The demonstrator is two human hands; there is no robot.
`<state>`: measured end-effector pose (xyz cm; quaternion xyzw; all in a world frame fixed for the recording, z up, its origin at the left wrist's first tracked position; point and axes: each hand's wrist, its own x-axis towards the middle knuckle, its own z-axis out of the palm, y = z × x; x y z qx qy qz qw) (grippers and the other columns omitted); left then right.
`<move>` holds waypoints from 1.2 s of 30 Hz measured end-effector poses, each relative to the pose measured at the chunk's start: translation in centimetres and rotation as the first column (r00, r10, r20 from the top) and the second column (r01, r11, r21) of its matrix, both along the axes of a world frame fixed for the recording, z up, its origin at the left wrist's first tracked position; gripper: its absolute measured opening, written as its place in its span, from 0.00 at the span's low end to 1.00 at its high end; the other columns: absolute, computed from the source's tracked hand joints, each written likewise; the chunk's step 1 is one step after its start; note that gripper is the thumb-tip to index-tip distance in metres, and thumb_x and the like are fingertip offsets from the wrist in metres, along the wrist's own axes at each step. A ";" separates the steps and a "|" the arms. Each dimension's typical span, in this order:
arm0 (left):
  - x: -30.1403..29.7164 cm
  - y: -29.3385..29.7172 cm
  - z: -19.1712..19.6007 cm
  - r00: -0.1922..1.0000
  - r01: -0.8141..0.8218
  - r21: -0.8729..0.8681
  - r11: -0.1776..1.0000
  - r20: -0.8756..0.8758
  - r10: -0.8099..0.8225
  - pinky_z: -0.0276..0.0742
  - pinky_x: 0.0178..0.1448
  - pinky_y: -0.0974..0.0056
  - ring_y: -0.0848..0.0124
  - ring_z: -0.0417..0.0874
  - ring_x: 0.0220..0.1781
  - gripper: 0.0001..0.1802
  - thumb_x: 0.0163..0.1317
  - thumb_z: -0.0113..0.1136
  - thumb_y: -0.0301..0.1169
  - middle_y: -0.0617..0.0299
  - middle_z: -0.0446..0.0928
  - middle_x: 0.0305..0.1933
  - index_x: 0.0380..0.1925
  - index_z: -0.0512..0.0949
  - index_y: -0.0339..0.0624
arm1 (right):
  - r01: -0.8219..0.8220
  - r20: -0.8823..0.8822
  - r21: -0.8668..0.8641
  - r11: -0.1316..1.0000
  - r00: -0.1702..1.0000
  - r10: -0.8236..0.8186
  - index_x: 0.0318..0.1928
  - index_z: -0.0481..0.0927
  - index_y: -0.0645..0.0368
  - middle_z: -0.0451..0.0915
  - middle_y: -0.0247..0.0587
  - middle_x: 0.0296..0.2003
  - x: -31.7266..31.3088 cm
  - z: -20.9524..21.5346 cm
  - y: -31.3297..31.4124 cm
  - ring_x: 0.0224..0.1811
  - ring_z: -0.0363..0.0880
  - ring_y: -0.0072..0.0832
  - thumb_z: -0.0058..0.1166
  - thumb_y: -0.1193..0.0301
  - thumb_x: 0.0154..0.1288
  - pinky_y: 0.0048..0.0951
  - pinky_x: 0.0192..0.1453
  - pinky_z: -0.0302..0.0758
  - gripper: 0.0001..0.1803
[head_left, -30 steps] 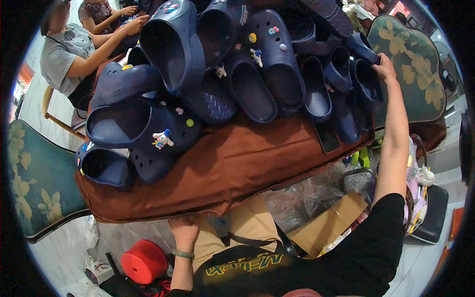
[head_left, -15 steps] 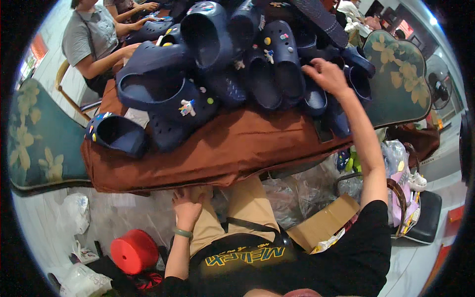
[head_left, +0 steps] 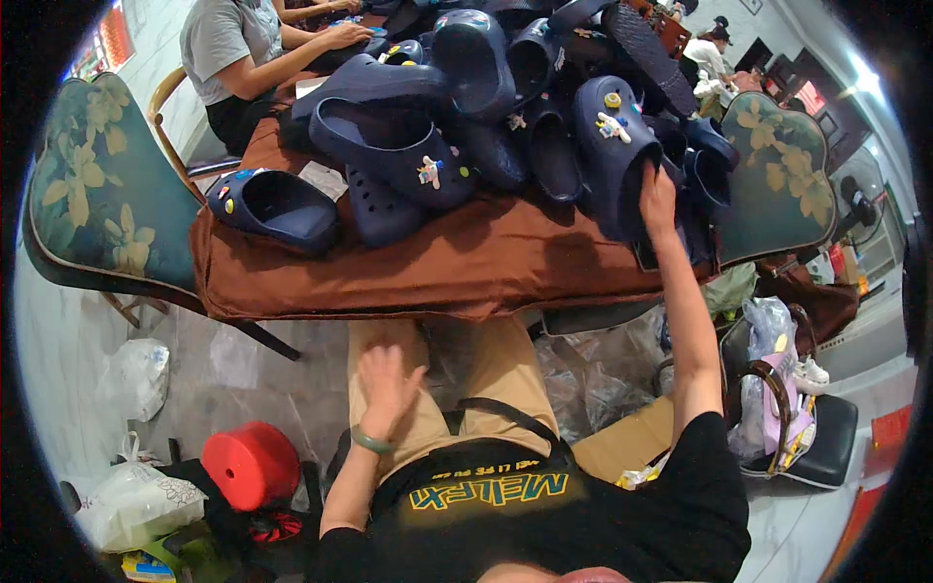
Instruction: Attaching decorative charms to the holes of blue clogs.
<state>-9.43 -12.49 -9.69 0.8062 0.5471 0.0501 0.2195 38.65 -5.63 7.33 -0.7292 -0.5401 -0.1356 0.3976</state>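
My right hand grips a navy clog by its heel end, at the right of the pile. Yellow and white charms decorate its upper, and its toe points away from me. Part of my fingers is hidden inside the shoe's opening. Over my left thigh, my left hand is open with fingers spread, holding nothing. Around the held shoe lie several more navy clogs, including one with a white figure charm and one lying by itself at the front left.
A brown cloth covers the table. Patterned green chair backs stand at its left and right. A person in a grey shirt works at the far left. A red stool and a cardboard box flank me.
My right hand has taken hold of a clog and drawn it toward me. My left hand has moved from the table's edge back over my thigh. The view has shifted.
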 end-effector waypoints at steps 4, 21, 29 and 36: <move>7.0 -1.0 10.0 0.610 0.335 -0.223 0.916 0.792 -0.031 0.66 0.65 0.58 0.56 0.69 0.66 0.44 0.59 0.63 0.42 0.45 0.67 0.64 0.67 0.53 0.32 | -0.083 -0.240 0.029 0.996 0.967 0.088 0.44 0.74 0.70 0.77 0.67 0.36 -7.0 -3.8 -5.8 0.43 0.76 0.60 0.37 0.61 0.74 0.46 0.43 0.71 0.21; 10.0 15.9 10.5 0.863 0.323 0.184 0.928 0.345 -0.369 0.73 0.48 0.51 0.43 0.76 0.47 0.12 0.60 0.53 0.28 0.41 0.77 0.41 0.44 0.76 0.40 | -0.684 -0.143 -0.151 0.714 0.730 0.669 0.58 0.72 0.58 0.69 0.49 0.58 -12.5 -5.6 -0.1 0.65 0.63 0.40 0.51 0.61 0.66 0.35 0.69 0.58 0.23; 10.8 15.7 7.3 0.894 0.184 0.442 0.878 0.295 -0.336 0.73 0.43 0.49 0.48 0.78 0.41 0.09 0.58 0.54 0.27 0.48 0.78 0.34 0.39 0.74 0.41 | -0.770 -0.397 -0.212 0.601 0.630 0.667 0.57 0.73 0.55 0.79 0.44 0.48 -11.7 -6.4 1.1 0.45 0.80 0.33 0.44 0.65 0.72 0.32 0.49 0.75 0.17; 10.9 14.5 9.6 0.740 0.033 0.670 0.741 0.482 -0.469 0.73 0.44 0.52 0.53 0.77 0.41 0.05 0.54 0.54 0.20 0.51 0.77 0.38 0.32 0.74 0.37 | -0.570 -0.460 -0.283 0.771 0.786 0.412 0.46 0.74 0.62 0.78 0.50 0.45 -12.2 -7.2 2.0 0.50 0.77 0.42 0.43 0.71 0.70 0.36 0.53 0.71 0.10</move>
